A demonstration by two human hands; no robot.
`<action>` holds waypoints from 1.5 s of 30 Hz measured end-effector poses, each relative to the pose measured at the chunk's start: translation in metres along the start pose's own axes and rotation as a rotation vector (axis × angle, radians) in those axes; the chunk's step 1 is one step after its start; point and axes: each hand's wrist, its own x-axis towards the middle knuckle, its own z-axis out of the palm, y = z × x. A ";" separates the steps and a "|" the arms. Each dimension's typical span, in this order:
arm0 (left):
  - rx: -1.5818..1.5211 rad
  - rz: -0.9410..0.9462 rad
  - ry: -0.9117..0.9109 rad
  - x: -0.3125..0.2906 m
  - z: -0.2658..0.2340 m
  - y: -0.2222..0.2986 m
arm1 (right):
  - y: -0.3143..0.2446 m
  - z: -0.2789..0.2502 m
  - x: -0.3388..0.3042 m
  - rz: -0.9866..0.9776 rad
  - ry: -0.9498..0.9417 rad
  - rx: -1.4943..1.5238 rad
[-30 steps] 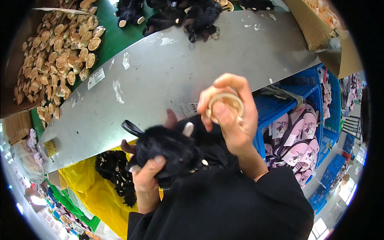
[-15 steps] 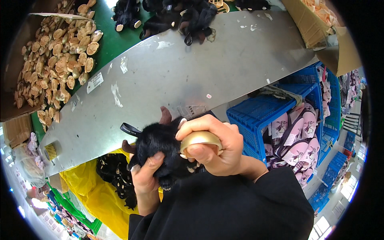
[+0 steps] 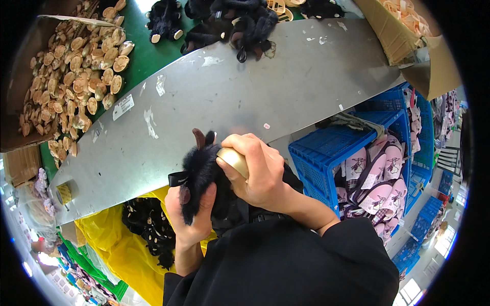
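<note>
Near the grey metal table (image 3: 286, 66), the left hand (image 3: 191, 230) clasped a fluffy black plush (image 3: 201, 166) — brown-eared, ribbon-looped — while the right hand (image 3: 265, 176) pinched a smooth golden shell (image 3: 234, 161) against it.

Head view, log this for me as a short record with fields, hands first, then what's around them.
Left hand: grips a black plush toy
Right hand: holds a gold piece at the toy's right side
Table: grey metal, beyond the hands
Far left: box of gold-and-tan pieces
Beyond table: more black toys on a green surface
Lower left: yellow bag with black items
Right: blue crate with pink slippers
</note>
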 end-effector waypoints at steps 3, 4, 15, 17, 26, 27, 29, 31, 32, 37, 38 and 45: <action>0.037 0.032 -0.018 0.003 0.004 -0.001 | -0.002 0.007 0.001 0.025 0.012 0.099; 0.046 0.046 -0.016 0.004 0.006 -0.001 | -0.002 0.008 0.002 0.022 -0.001 0.146; -0.220 -0.145 -0.009 0.000 -0.003 -0.017 | 0.012 -0.001 0.000 0.111 -0.117 0.471; -0.308 -0.168 -0.027 0.006 -0.001 -0.011 | 0.001 -0.010 0.000 0.365 -0.177 0.609; -0.690 -0.292 -0.030 0.008 0.011 -0.008 | 0.001 -0.008 0.009 0.625 -0.139 0.952; -0.724 -0.295 -0.056 0.007 0.010 -0.009 | 0.001 -0.007 0.010 0.625 -0.153 0.942; -0.792 -0.300 -0.108 0.004 0.008 -0.012 | 0.003 -0.005 0.011 0.624 -0.182 0.921; -0.819 -0.351 -0.163 0.003 0.005 -0.015 | 0.002 -0.002 0.012 0.623 -0.173 0.930; -0.830 -0.370 -0.217 0.006 0.002 -0.016 | 0.002 -0.003 0.013 0.662 -0.201 0.925; -0.762 -0.386 -0.418 0.014 -0.003 -0.022 | 0.009 0.004 0.011 0.693 -0.242 0.918; -0.729 -0.370 -0.453 0.014 -0.006 -0.026 | 0.012 0.007 0.009 0.671 -0.228 0.903; -0.356 -0.283 -0.604 0.013 -0.014 -0.027 | 0.020 0.009 -0.003 0.622 -0.196 0.766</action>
